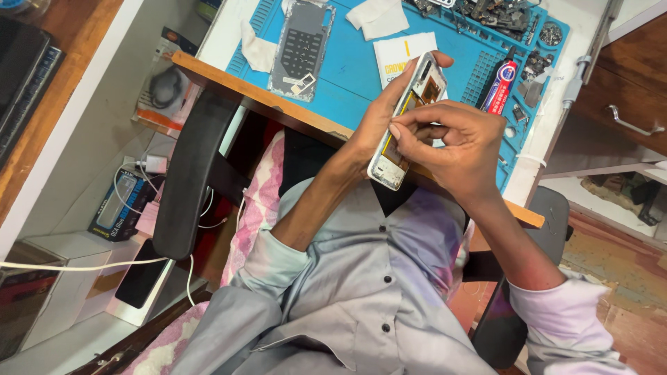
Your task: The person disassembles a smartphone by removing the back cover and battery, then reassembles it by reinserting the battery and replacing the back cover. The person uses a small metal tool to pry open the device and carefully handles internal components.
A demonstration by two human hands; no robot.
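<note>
Phone frame held open between two hands above the bench

Sleeves of a grey buttoned shirt (361, 292) fill the bottom of the view, both forearms rising from them toward the desk. The left hand (384, 114) is wrapped around the back of an opened phone body (406, 128), fingers curled along its far edge and thumb side against its near one, so the phone stands tilted with its open face toward the camera, just above the wooden desk edge (264, 97). The right hand (455, 142) is closed in a pinch, thumb and forefinger pressed together at the phone's yellowish inside; whether anything lies between the fingertips cannot be told. Left of the lap a black chair arm (191, 177) slants down, with white cables (83, 265) and a small blue box (118, 205) on the shelf below it. Beyond the hands a blue work mat (347, 66) covers the desk. On it lies a grey phone back plate (300, 47), white wipes (379, 17) at its top edge, a white card (399, 52) just behind the phone, and a red and blue glue tube (501, 87) to the right. Small loose parts (500, 14) crowd the mat's far right corner
</note>
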